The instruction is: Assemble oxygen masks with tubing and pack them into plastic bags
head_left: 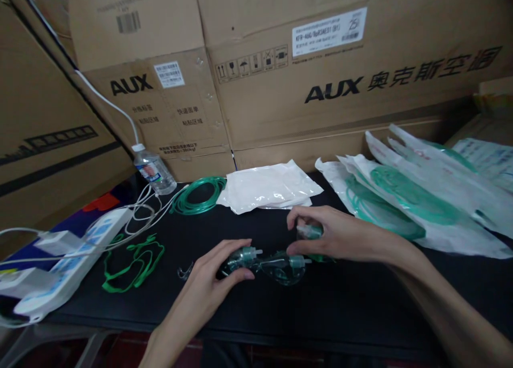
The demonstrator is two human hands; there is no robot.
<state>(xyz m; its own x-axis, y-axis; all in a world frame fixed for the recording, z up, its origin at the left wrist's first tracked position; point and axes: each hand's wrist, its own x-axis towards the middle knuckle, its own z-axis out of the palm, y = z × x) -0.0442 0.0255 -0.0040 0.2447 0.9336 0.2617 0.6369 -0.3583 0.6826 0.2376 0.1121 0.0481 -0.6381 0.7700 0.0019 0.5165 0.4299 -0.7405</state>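
My left hand [216, 271] curls its fingers and thumb round a clear green-tinted oxygen mask [241, 257], whose pale connector points right. Beside it a second clear mask [282, 271] lies on the black table, its connector also facing right. My right hand [320, 234] has its fingers bent round a green piece with a clear nozzle [309, 231], which looks like another mask's connector; the palm hides the rest. Green strap shows under the right hand. On the table left of my hands are loose green elastic straps [134, 266] and a small clear curved piece [185, 271].
A coil of green tubing [200, 196] and white packets [268, 186] lie behind my hands. Bagged green tubing [401, 197] is piled at right. A power strip [76, 266] with cables and a plastic bottle [154, 170] stand at left. Cardboard boxes [272, 116] wall off the back.
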